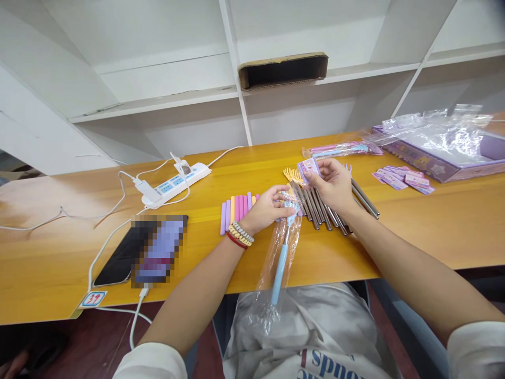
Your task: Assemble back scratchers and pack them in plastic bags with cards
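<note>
My left hand [272,208] is closed on the top of a clear plastic bag [265,273]. Inside that bag lies a back scratcher [281,268] with a light blue claw head, a metal rod and a blue handle; it hangs down past the table's front edge. My right hand [332,181] pinches a small purple printed card [308,169] just above and right of the bag's mouth. Beneath my hands are several metal rods [315,213] with coloured claw heads, a yellow claw [291,175] among them. Coloured handle tubes [236,210] lie in a row left of my left hand.
More printed cards [402,178] lie at the right, before a purple box [442,167] with clear bags on it. Bagged scratchers [343,149] rest at the back. A power strip [177,184], cables and phones [122,252] occupy the left. Shelves hold a cardboard box [284,71].
</note>
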A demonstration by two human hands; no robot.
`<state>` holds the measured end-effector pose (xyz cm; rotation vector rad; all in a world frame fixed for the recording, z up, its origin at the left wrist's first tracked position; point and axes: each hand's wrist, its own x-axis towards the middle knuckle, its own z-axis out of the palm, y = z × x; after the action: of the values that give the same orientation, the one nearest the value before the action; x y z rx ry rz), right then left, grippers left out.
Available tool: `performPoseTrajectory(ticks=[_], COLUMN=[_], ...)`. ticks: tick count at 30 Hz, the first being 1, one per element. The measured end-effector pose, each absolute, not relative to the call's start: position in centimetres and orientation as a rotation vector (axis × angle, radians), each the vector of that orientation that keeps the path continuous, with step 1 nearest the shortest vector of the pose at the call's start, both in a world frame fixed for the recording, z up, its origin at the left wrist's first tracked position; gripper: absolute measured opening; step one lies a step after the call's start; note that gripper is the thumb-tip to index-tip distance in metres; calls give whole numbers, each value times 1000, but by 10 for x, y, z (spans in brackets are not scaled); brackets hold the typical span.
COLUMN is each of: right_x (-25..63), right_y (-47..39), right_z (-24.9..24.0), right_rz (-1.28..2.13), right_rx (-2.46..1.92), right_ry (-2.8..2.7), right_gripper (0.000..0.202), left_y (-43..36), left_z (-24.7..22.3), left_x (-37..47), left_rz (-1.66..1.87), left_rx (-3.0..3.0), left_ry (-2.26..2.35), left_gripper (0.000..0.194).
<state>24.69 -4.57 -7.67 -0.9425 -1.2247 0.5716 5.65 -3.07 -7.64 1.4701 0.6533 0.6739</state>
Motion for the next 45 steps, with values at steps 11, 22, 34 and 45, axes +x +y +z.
performPoseTrajectory(ticks=[11,22,34,45], right_x=[252,256,257,260], right_y=[-43,-44,-42,-40], right_z=[-78,-80,-79,-80], right_rz=[573,578,702,821], right_rx=[-905,-1047,-936,-955], right_ry=[-1294,-1331,-1278,-1186], right_gripper=[29,20,23,20], left_y=[-33,-33,-34,-36], left_z=[-73,-71,-71,-68], left_x=[58,57,58,57], left_rz=[700,678,682,694], left_rx=[1444,1453,1438,1442], left_ry=[648,649,665,655], left_gripper=[58,58,62,61])
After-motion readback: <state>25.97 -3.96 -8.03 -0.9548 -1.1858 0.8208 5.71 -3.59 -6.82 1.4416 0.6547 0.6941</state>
